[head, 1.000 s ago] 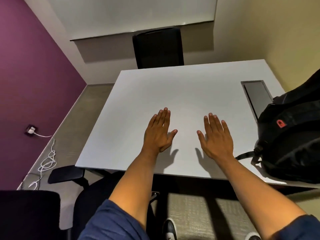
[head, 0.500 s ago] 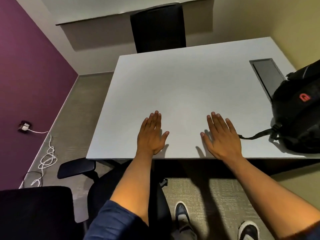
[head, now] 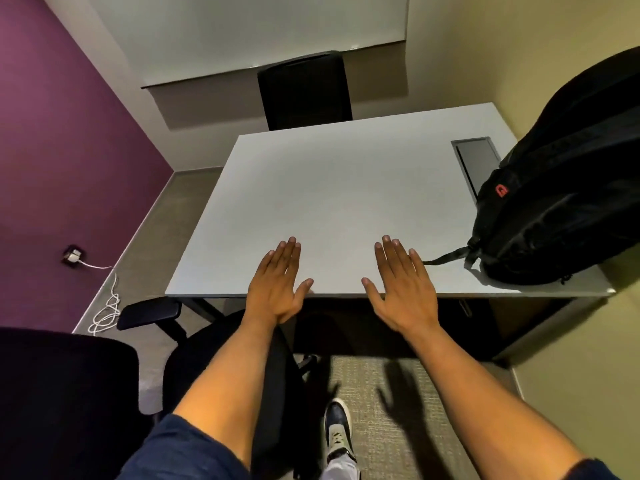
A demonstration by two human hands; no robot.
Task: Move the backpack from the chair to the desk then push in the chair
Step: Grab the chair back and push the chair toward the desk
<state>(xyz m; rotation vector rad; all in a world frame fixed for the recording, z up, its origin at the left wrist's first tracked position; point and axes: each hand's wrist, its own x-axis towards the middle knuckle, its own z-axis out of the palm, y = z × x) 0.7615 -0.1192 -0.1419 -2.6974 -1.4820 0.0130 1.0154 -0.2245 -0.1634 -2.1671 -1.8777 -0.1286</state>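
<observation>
Here, rounded backpack (head: 561, 188) (black fabric).

The black backpack (head: 561, 188) with a small red logo lies tilted on the right end of the white desk (head: 332, 202), one strap trailing onto the desktop. The black chair (head: 221, 368) stands at the desk's near edge, its armrest just under the left corner.
</observation>
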